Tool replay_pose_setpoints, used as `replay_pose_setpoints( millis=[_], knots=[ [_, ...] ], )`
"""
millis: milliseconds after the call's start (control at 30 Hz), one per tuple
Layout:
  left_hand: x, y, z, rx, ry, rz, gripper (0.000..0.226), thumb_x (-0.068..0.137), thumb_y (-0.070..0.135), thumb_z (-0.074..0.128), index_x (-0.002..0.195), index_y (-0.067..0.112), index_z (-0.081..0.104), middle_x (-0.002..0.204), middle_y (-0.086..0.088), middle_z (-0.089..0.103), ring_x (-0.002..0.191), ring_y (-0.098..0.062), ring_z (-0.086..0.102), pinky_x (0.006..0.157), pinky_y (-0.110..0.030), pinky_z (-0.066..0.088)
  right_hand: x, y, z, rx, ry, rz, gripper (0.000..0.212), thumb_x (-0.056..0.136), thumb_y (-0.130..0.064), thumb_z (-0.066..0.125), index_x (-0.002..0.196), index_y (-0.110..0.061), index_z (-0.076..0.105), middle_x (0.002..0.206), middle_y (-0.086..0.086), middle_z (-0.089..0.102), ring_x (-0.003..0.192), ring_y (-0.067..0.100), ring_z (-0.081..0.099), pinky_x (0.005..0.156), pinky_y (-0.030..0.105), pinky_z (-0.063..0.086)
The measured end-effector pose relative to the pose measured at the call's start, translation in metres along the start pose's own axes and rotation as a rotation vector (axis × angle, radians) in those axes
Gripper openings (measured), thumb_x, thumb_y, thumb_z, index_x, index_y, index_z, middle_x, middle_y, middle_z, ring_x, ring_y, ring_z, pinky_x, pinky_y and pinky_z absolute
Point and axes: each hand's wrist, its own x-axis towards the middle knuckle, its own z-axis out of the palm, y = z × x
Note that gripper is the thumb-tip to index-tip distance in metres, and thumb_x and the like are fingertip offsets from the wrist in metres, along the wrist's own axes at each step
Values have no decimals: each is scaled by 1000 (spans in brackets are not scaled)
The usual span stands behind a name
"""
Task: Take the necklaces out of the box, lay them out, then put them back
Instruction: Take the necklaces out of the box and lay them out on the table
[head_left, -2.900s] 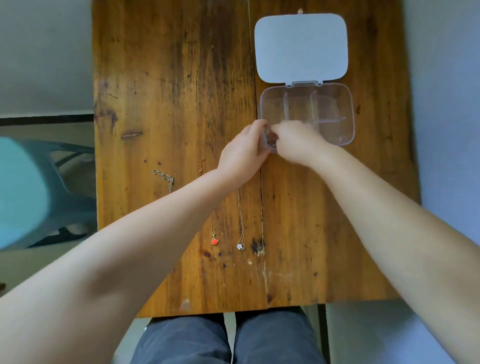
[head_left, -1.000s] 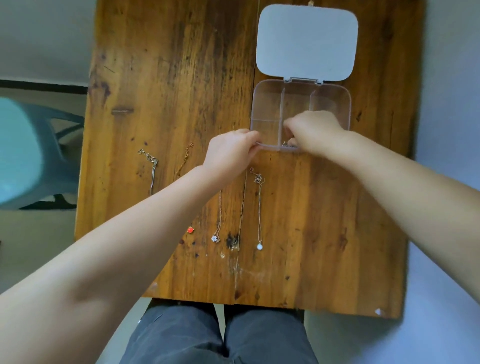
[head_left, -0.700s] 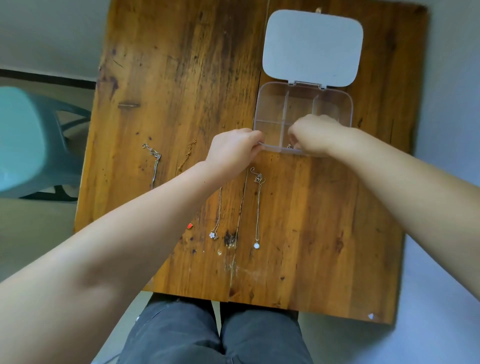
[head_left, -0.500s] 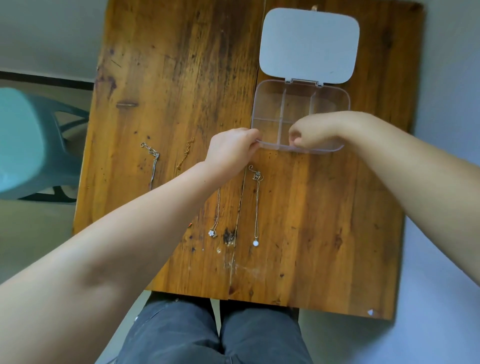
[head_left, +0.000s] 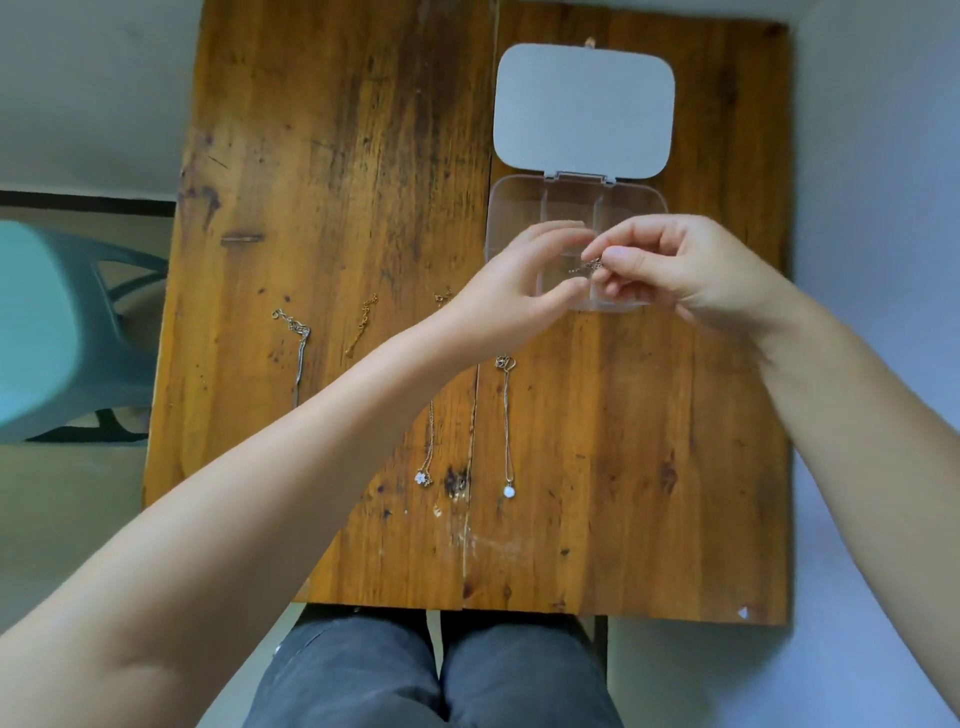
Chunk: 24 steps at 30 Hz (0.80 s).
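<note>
A clear plastic compartment box (head_left: 514, 208) stands open on the wooden table (head_left: 332, 156), its grey lid (head_left: 584, 109) folded back. My right hand (head_left: 670, 265) hovers over the box's near edge, pinching a bunched thin necklace (head_left: 589, 266) between thumb and fingers. My left hand (head_left: 519, 296) is right beside it, fingers spread and curled toward the chain. Several necklaces lie stretched out on the table: a silver chain (head_left: 298, 353), a gold chain (head_left: 361, 325), one with a flower pendant (head_left: 422, 477), one with a round white pendant (head_left: 509, 491). My left forearm hides parts of them.
A teal plastic chair (head_left: 47, 332) stands left of the table. My knees in dark trousers (head_left: 431, 675) are under the table's near edge. Grey floor lies to the right.
My right hand has lifted out of the box with a bunched necklace pinched in its fingers. My left hand left the box's edge and rose toward the chain.
</note>
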Motion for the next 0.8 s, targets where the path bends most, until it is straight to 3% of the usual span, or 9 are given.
replay_pose_setpoints(
  millis=[100, 200, 400, 567, 667, 733, 800],
  knots=[
    [-3, 16, 6, -258, -142, -139, 26, 94, 33, 51, 100, 12, 66, 93, -2, 71, 89, -14, 63, 87, -37, 49, -19, 3, -4, 154, 65, -16, 17, 89, -21, 56, 94, -23, 72, 74, -7, 69, 68, 5, 62, 59, 17, 51],
    [-10, 13, 10, -406, -205, -208, 28, 96, 27, 48, 79, 12, 64, 77, -1, 68, 81, -15, 64, 93, -40, 50, -41, 18, -9, 273, 184, 9, 18, 89, -19, 55, 91, -22, 73, 71, -7, 67, 65, 6, 59, 57, 18, 50],
    [-23, 2, 19, -617, -183, -288, 32, 97, 24, 42, 71, 15, 57, 70, 0, 64, 80, -18, 62, 87, -33, 52, -83, 58, 10, 484, 437, 67, 20, 89, -14, 54, 85, -21, 73, 70, -6, 67, 65, 7, 59, 57, 18, 49],
    [-14, 3, 29, -891, -17, -404, 31, 98, 21, 42, 71, 12, 53, 51, 4, 49, 62, -18, 58, 91, -43, 49, -123, 96, 48, 253, 612, 301, 19, 91, -8, 57, 91, -23, 70, 83, 1, 75, 77, 13, 71, 62, 17, 54],
    [-1, 2, 45, -806, 118, -479, 30, 97, 21, 46, 70, 12, 56, 56, 2, 51, 60, -15, 56, 88, -41, 52, -141, 119, 82, 291, 628, 455, 12, 89, -7, 60, 93, -16, 67, 84, 2, 76, 77, 14, 72, 61, 20, 55],
    [7, 0, 59, -575, 151, -459, 27, 95, 22, 48, 71, 14, 58, 59, 4, 56, 62, -11, 58, 77, -31, 55, -149, 133, 106, 308, 644, 553, 10, 89, -8, 60, 95, -13, 66, 81, 1, 76, 76, 14, 72, 61, 22, 55],
    [11, -5, 76, -308, 110, -389, 23, 94, 21, 48, 76, 14, 60, 66, 6, 61, 61, -7, 56, 64, -21, 47, -151, 144, 127, 310, 680, 626, 8, 89, -8, 60, 94, -12, 65, 79, 1, 75, 72, 12, 71, 59, 21, 54]
  ],
)
